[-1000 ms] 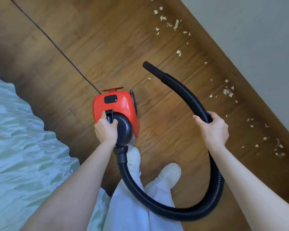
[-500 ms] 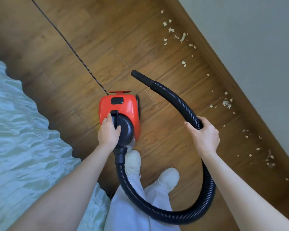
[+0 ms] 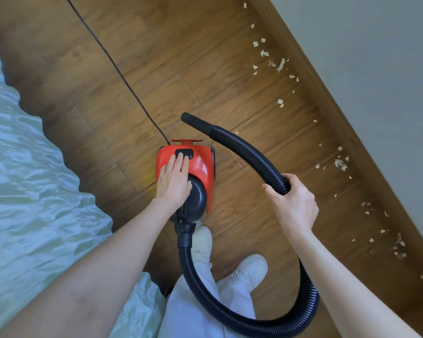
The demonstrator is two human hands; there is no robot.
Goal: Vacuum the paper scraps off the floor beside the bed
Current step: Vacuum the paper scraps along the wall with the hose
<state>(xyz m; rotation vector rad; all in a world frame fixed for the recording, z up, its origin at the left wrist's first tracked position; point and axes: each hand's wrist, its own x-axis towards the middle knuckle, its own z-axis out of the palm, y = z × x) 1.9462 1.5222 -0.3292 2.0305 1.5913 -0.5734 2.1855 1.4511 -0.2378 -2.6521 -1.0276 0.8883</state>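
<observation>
A small red vacuum cleaner (image 3: 200, 164) with a black rear dome sits low over the wooden floor in front of my feet. My left hand (image 3: 174, 181) lies flat on its top, fingers stretched out, fingertips touching the black switch (image 3: 184, 153). My right hand (image 3: 292, 203) is closed around the black ribbed hose (image 3: 244, 150), whose nozzle (image 3: 189, 118) points up-left above the floor. The hose loops behind my right arm back to the vacuum's rear. Several paper scraps (image 3: 279, 65) lie strewn along the skirting board on the right, apart from the nozzle.
A bed with a pale green cover (image 3: 29, 191) fills the left side. A thin black power cord (image 3: 112, 64) runs from the vacuum to the top left. The grey wall (image 3: 376, 69) and brown skirting border the floor strip on the right. My white shoes (image 3: 249, 269) stand below the vacuum.
My left hand has let go of the vacuum's handle and now lies flat on its top, fingertips on the switch. The view has shifted, and the hose nozzle has swung slightly left.
</observation>
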